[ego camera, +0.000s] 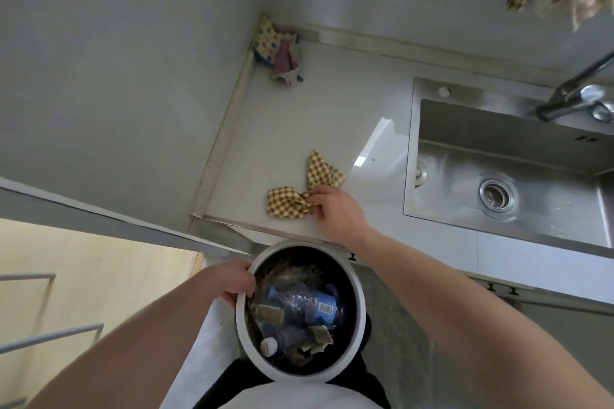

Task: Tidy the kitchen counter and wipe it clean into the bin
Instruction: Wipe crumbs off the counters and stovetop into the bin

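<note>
Cloth: a checked yellow-brown cloth (304, 191) lies bunched on the desk (332, 116), near its front edge, left of the sink (505, 176).
Right hand: the right hand (335, 212) rests on the desk just right of the cloth; its fingertips (314, 197) pinch the cloth's gathered middle, so the cloth spreads left and far from the hand.
Left hand: the left hand (234, 280) grips the left rim of the bin (360, 305), fingers curled over the edge.
Bin: round, white-rimmed, held just below the desk's front edge, near side of the cloth; it holds a crushed bottle (305, 304) and scraps.
Rags: a dotted bundle of rags (277, 51) sits in the far left corner of the desk, well apart from the hand.
Tap: a tap (578, 98) stands at the far right, over the sink.
</note>
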`<move>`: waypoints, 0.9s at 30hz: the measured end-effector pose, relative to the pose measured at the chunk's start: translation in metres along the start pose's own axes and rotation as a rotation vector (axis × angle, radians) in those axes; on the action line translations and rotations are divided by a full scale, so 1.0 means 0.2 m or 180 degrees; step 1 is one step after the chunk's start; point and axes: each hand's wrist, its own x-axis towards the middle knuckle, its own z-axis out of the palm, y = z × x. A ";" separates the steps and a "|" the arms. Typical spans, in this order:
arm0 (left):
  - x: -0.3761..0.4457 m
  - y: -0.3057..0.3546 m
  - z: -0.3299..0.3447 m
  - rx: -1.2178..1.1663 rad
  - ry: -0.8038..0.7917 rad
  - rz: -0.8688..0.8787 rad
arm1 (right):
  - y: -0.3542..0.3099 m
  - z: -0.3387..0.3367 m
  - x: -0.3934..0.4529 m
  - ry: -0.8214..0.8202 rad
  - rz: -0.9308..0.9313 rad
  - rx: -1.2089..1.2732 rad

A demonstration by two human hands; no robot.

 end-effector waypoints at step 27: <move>0.02 0.00 0.02 -0.0055 0.0037 0.0150 | 0.23 0.02 -0.10 0.0122 0.0717 0.0385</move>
